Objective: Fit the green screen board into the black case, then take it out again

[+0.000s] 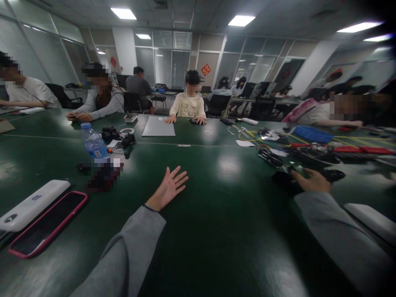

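My left hand (168, 187) is held over the green table (213, 222), palm turned up and fingers spread, with nothing in it. On the right, my right hand (314, 181) is closed around a small greenish, shiny object (297, 168); its kind is unclear. Beneath and beside that hand lie a dark, soft-looking item (286, 183) and a tangle of black gear (269, 157). A phone in a pink case (48, 225) and a white power bank (35, 204) rest to the left of my left arm.
A water bottle (93, 144) stands at left beside black cables (119, 138). Farther back are a closed silver laptop (159, 126) and a seated person (188, 103) with both hands on the table. A blue tray (312, 134) and red tools (361, 149) lie at right.
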Available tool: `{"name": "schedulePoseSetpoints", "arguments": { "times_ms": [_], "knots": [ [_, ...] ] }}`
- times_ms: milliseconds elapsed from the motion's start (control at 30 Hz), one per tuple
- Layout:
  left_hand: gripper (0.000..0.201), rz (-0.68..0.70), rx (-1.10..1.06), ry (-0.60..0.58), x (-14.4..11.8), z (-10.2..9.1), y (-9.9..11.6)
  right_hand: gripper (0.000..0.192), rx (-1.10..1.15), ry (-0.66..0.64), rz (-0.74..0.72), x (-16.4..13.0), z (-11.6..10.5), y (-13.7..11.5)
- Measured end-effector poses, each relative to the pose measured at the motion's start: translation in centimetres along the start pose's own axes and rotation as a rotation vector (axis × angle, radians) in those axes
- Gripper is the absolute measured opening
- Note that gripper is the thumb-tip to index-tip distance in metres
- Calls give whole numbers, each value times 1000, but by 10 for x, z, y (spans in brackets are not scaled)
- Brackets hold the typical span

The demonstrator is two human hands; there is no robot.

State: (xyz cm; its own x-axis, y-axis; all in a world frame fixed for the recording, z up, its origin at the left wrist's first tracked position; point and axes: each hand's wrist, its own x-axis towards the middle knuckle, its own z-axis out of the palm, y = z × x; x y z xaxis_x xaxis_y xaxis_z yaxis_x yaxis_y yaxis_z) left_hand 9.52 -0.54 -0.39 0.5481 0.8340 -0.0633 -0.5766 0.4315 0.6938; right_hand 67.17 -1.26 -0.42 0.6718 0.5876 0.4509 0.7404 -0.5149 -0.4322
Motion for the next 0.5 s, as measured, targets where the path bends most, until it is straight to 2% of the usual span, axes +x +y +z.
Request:
{"name": "schedulePoseSetpoints", "arguments": {
  "times_ms": [100, 133, 333, 500],
  "knots": [
    [58, 3, -8, 7, -1, 0, 1, 59, -41, -169, 103, -3, 4, 5],
    [57, 4, -10, 6, -1, 0, 1, 59, -34, -187, 107, -7, 5, 6],
    [57, 17, -3, 6, 0, -2, 0, 64, 37, -166, 70, -28, 7, 3],
    [57, 17, -6, 15, 2, -3, 0, 70, -25, -172, 39, -36, 4, 1]
  ]
}}
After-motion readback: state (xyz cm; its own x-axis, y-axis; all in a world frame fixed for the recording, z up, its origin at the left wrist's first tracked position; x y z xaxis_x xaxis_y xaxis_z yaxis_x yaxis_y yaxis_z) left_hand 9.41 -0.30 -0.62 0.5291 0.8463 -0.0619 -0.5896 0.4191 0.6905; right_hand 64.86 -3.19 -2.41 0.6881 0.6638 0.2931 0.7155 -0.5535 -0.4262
